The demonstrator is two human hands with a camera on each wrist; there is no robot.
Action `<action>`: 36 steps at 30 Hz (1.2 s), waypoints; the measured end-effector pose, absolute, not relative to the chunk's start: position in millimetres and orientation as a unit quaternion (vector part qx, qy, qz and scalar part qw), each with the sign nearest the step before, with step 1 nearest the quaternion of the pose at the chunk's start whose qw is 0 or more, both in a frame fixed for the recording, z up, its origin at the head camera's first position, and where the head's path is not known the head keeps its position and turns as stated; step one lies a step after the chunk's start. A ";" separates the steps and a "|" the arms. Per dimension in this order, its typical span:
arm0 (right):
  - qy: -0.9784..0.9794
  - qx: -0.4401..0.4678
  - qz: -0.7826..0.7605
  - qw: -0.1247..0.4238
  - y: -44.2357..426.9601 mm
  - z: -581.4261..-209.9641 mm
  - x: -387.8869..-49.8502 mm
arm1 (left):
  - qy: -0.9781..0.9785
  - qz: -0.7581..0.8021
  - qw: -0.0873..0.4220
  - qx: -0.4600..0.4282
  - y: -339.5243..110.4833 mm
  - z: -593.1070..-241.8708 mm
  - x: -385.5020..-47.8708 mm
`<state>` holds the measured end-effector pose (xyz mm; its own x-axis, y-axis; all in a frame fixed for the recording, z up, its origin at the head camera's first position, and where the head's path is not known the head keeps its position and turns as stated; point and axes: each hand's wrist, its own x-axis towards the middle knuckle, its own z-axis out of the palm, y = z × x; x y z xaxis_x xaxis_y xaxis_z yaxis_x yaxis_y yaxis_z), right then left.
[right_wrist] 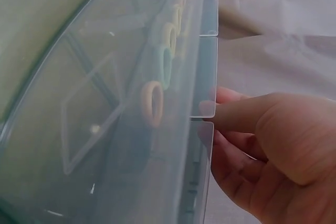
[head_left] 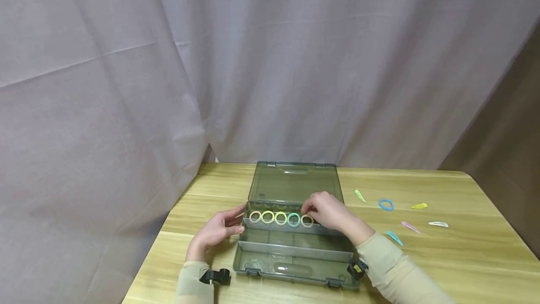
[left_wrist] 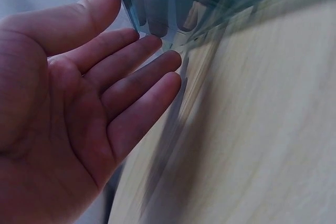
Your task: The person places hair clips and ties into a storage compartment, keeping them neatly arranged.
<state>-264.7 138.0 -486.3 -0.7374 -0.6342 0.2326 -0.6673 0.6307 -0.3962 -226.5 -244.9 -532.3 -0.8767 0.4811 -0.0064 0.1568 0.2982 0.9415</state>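
A smoky clear divided box (head_left: pixel 295 250) lies with its lid (head_left: pixel 297 184) folded back. Five rings stand in a row in its back compartment: peach (head_left: pixel 255 216), yellow (head_left: pixel 267 216), another yellow (head_left: pixel 281 218), green (head_left: pixel 293 220) and pale peach (head_left: pixel 307 221). My left hand (head_left: pixel 215 232) is at the box's left side, its fingers (left_wrist: pixel 142 103) extended and the thumb near the wall. My right hand (head_left: pixel 331 211) has bent fingers at the back compartment, beside the pale peach ring (right_wrist: pixel 153 103). Clear panels (right_wrist: pixel 209 77) partly cover its fingertips, so any grip is unclear.
On the wooden table (head_left: pixel 455 252), right of the box, lie a blue ring (head_left: pixel 386 204) and several hair clips: green (head_left: pixel 360 195), yellow (head_left: pixel 419 206), pink (head_left: pixel 410 227), white (head_left: pixel 438 224) and teal (head_left: pixel 394 238). A grey curtain (head_left: pixel 270 60) hangs behind.
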 end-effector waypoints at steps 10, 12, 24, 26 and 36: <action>-0.891 0.342 0.298 -0.018 158.8 -481.5 -259.3 | 0.788 0.558 0.150 0.214 -245.0 -535.9 -225.2; -0.888 0.336 0.313 -0.024 168.8 -480.7 -257.1 | 0.787 0.557 0.149 0.219 -244.9 -536.8 -225.1; -0.897 0.238 0.371 -0.011 256.8 -486.6 -249.2 | 0.781 0.567 0.154 0.210 -241.3 -535.7 -224.3; -0.902 0.211 0.376 -0.006 273.3 -489.4 -248.7 | 0.782 0.567 0.155 0.207 -240.5 -535.1 -224.2; -0.934 0.104 0.343 0.010 346.3 -502.3 -259.5 | 0.787 0.563 0.153 0.199 -241.1 -533.0 -221.9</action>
